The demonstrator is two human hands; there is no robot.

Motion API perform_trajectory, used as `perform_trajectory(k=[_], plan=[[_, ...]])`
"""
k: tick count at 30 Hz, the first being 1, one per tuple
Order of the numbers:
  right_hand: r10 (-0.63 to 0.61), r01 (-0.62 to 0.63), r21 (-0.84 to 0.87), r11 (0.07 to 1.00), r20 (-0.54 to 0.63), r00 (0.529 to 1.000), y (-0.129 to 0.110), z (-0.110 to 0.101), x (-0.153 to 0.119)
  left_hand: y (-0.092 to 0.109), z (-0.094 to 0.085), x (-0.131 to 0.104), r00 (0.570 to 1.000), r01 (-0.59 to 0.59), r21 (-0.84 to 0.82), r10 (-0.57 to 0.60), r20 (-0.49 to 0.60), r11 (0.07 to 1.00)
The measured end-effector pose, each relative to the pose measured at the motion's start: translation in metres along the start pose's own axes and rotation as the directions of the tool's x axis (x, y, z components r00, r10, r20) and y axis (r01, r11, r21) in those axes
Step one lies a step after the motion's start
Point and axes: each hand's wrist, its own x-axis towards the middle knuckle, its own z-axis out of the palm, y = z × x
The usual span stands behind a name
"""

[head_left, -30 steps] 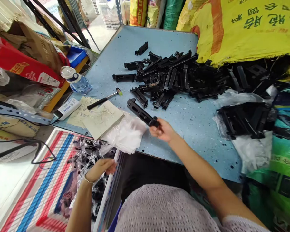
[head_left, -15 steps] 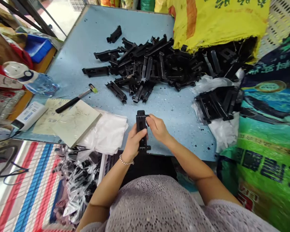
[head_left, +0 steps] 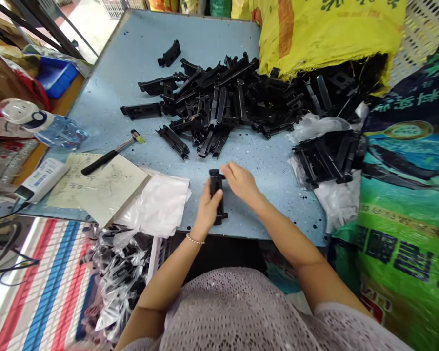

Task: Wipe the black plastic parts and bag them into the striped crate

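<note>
My left hand [head_left: 207,208] is wrapped around a long black plastic part [head_left: 215,184], which stands nearly upright above the table's front edge. The thumb lies across its face, and the part has a slot and short side lugs. At its upper right corner my right hand [head_left: 241,183] pinches with bent fingers; the exact grip is blurred. Beyond both hands lies a heap of similar black parts [head_left: 219,105], with one lone part [head_left: 169,54] behind it.
A yellow sack [head_left: 329,36] spills black parts at the back right. To the left are white plastic bags [head_left: 161,204], a cardboard sheet [head_left: 113,187], a black-handled tool [head_left: 108,158], a white device [head_left: 44,180] and a water bottle [head_left: 54,129]. A green sack [head_left: 406,234] stands right.
The black part has turned so that its face shows narrower. My right hand has moved slightly up at its upper end. The whole view has shifted a little.
</note>
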Motion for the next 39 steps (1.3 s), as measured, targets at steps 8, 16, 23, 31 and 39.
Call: perform_trajectory(k=[8,16,23,31,39], plan=[[0.134,-0.108,-0.141,0.984,0.19,0.973,0.013,-0.007,0.105,-0.019,0.036,-0.01,0.987,-0.125,0.203,0.101,0.127,0.971],[-0.006,-0.136,0.283,0.949,0.451,0.893,0.035,-0.031,-0.02,0.018,-0.008,0.038,0.942,0.331,-0.64,-0.284,0.179,0.693],[-0.183,0.173,0.29,0.941,0.009,0.983,0.008,-0.036,-0.031,0.048,-0.005,0.01,0.941,0.332,-0.614,-0.208,0.266,0.717],[-0.266,0.238,0.231,0.943,0.097,0.959,-0.01,-0.013,-0.023,0.046,-0.009,0.004,0.964,0.264,-0.539,-0.237,0.12,0.8],[-0.258,0.215,0.165,0.963,0.323,0.911,0.0,-0.007,-0.052,0.027,-0.012,0.015,0.966,0.246,-0.413,-0.254,0.035,0.877]])
